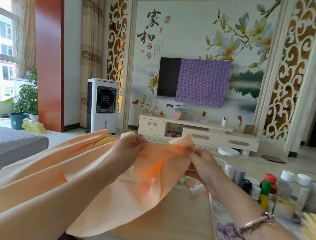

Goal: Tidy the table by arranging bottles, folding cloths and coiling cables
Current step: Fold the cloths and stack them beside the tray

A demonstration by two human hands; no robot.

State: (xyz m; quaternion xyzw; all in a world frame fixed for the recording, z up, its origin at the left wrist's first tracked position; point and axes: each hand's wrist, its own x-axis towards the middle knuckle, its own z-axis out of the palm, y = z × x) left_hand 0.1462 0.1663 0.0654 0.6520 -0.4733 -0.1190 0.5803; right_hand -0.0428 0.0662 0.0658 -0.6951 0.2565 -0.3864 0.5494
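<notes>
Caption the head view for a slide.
Both hands, left hand and right hand, pinch a peach cloth above the table, bottles alongside.

Both forearms reach forward, hands raised close together. The left hand (127, 149) has its fingers curled, pinching at the fingertips. The right hand (203, 166), just beside it, is likewise curled in a pinch, a bracelet (257, 221) on its wrist.

Bottles (284, 188) crowding table's (183, 216) right
</notes>
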